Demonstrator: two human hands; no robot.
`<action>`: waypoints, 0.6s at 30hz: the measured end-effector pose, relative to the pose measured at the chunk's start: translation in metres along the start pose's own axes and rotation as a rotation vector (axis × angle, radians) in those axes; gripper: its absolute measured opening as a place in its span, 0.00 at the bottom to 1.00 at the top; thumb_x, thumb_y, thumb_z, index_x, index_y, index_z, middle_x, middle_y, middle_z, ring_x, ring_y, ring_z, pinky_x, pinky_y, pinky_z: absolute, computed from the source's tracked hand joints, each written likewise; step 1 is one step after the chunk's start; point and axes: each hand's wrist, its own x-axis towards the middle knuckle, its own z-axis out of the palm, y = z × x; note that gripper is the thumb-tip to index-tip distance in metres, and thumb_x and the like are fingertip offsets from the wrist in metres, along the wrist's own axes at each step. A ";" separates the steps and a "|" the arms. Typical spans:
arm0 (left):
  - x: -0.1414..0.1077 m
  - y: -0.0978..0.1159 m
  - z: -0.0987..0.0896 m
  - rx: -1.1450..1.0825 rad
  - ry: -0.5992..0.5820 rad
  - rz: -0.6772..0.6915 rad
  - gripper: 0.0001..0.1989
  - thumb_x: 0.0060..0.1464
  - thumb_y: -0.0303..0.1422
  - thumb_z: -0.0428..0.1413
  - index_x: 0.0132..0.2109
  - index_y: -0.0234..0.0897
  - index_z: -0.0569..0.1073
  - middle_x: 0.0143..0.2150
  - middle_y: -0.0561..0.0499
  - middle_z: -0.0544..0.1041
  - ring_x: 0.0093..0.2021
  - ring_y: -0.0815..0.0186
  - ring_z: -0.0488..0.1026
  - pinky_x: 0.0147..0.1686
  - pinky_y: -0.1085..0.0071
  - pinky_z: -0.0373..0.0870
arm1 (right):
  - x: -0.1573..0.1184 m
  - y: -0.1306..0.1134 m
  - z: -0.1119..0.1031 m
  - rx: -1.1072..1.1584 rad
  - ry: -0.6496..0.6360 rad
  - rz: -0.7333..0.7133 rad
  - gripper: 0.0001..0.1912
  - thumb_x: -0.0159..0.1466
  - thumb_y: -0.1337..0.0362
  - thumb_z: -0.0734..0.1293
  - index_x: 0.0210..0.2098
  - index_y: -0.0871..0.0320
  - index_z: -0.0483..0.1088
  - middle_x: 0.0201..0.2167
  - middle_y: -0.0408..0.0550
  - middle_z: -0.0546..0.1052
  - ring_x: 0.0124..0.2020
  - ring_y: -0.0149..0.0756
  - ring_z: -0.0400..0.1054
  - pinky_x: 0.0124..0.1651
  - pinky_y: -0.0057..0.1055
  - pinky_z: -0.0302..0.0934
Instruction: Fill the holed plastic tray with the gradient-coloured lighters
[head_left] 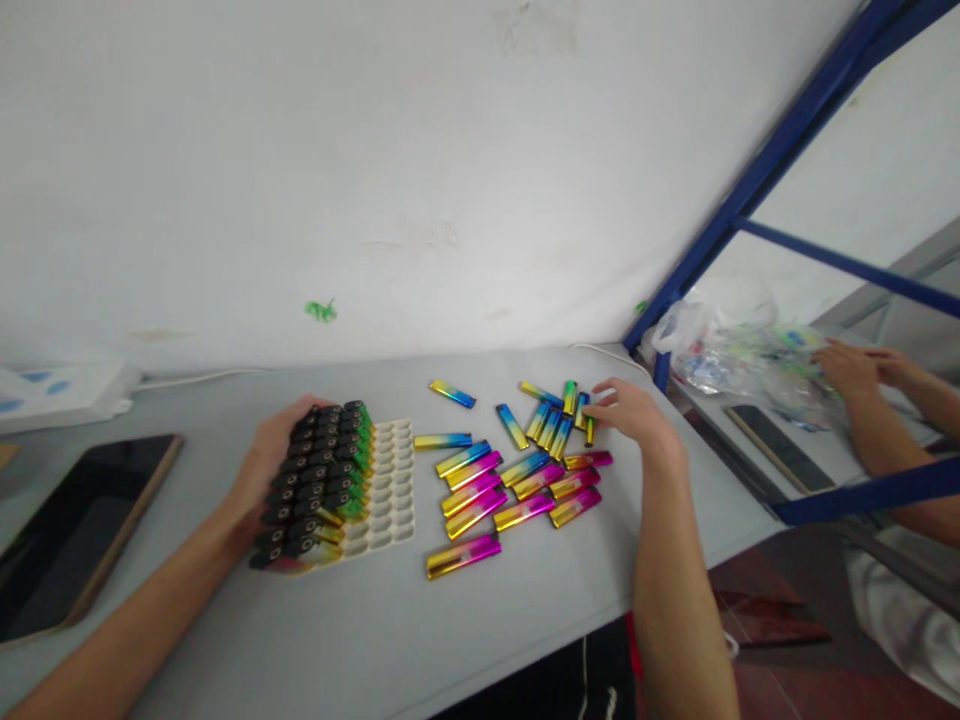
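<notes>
My left hand (271,450) lies along the far left side of a pale moulded tray (391,480), its fingers mostly hidden behind a block of black-topped pieces (319,480) with green and yellow bodies. These pieces fill the tray's left part; its right part shows bare pockets. Several shiny tubes lie loose right of the tray, some blue and yellow (512,426), others pink and yellow (463,556). At the right end of this pile my right hand (619,408) has its fingertips at a small yellow-green tube (589,432), thumb and fingers close around its top end.
A dark phone (82,530) lies on the grey table (315,640) at the left, a white box (67,393) behind it. Blue metal posts (720,235) rise at the right. Beyond them, another person's hands (855,365) are at clear plastic bags (735,350) near another phone (780,448).
</notes>
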 end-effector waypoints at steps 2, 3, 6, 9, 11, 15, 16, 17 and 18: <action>0.003 -0.004 -0.001 -0.006 -0.005 0.014 0.16 0.36 0.47 0.54 0.29 0.42 0.71 0.22 0.56 0.76 0.30 0.60 0.72 0.33 0.69 0.73 | 0.000 -0.003 0.001 -0.059 0.016 -0.053 0.14 0.59 0.67 0.74 0.44 0.59 0.75 0.36 0.49 0.83 0.31 0.35 0.78 0.36 0.29 0.70; 0.005 -0.006 -0.002 -0.008 -0.003 0.015 0.16 0.36 0.47 0.54 0.29 0.42 0.71 0.22 0.56 0.76 0.30 0.59 0.73 0.33 0.68 0.72 | 0.000 -0.004 0.002 -0.082 0.024 -0.069 0.14 0.58 0.68 0.74 0.44 0.58 0.76 0.36 0.48 0.84 0.33 0.36 0.78 0.39 0.31 0.70; 0.010 -0.015 -0.005 -0.018 -0.008 0.006 0.16 0.40 0.47 0.55 0.31 0.41 0.73 0.24 0.56 0.77 0.30 0.59 0.74 0.35 0.68 0.72 | -0.001 -0.007 0.001 -0.106 0.090 -0.089 0.15 0.56 0.68 0.74 0.44 0.59 0.78 0.37 0.50 0.84 0.39 0.41 0.79 0.45 0.35 0.69; 0.013 -0.021 -0.008 -0.013 -0.027 0.032 0.16 0.45 0.47 0.55 0.33 0.39 0.74 0.26 0.56 0.78 0.33 0.60 0.74 0.38 0.70 0.70 | 0.000 -0.010 -0.002 -0.028 0.178 -0.097 0.12 0.55 0.63 0.75 0.39 0.60 0.81 0.35 0.53 0.84 0.42 0.48 0.80 0.49 0.39 0.69; 0.013 -0.023 -0.008 0.004 -0.037 0.045 0.16 0.46 0.47 0.54 0.34 0.39 0.75 0.26 0.56 0.78 0.34 0.61 0.74 0.39 0.70 0.69 | 0.000 -0.016 -0.001 0.111 0.224 -0.172 0.11 0.56 0.61 0.75 0.37 0.59 0.82 0.39 0.54 0.85 0.45 0.51 0.79 0.54 0.42 0.68; 0.011 -0.022 -0.008 -0.033 -0.046 0.030 0.18 0.47 0.48 0.55 0.35 0.38 0.76 0.27 0.56 0.78 0.33 0.61 0.73 0.38 0.70 0.69 | -0.011 -0.044 0.014 0.548 0.091 -0.428 0.17 0.59 0.54 0.74 0.43 0.59 0.80 0.49 0.55 0.83 0.50 0.47 0.77 0.57 0.42 0.68; 0.011 -0.023 -0.008 -0.054 -0.049 0.037 0.18 0.47 0.48 0.55 0.34 0.38 0.76 0.27 0.56 0.78 0.33 0.61 0.73 0.38 0.70 0.70 | -0.016 -0.053 0.021 0.648 -0.016 -0.468 0.20 0.60 0.51 0.74 0.45 0.58 0.78 0.49 0.55 0.82 0.49 0.45 0.77 0.55 0.41 0.69; 0.011 -0.024 -0.008 -0.072 -0.055 0.047 0.17 0.48 0.48 0.55 0.34 0.38 0.76 0.27 0.56 0.78 0.33 0.62 0.73 0.38 0.70 0.70 | -0.023 -0.062 0.028 0.735 -0.137 -0.492 0.21 0.61 0.50 0.73 0.46 0.57 0.76 0.48 0.54 0.82 0.48 0.43 0.77 0.53 0.40 0.70; 0.011 -0.026 -0.008 -0.084 -0.060 0.059 0.17 0.48 0.47 0.55 0.33 0.38 0.75 0.27 0.56 0.77 0.32 0.62 0.73 0.38 0.70 0.70 | -0.030 -0.070 0.036 0.818 -0.269 -0.496 0.20 0.63 0.49 0.72 0.48 0.55 0.74 0.47 0.53 0.83 0.46 0.42 0.77 0.50 0.39 0.70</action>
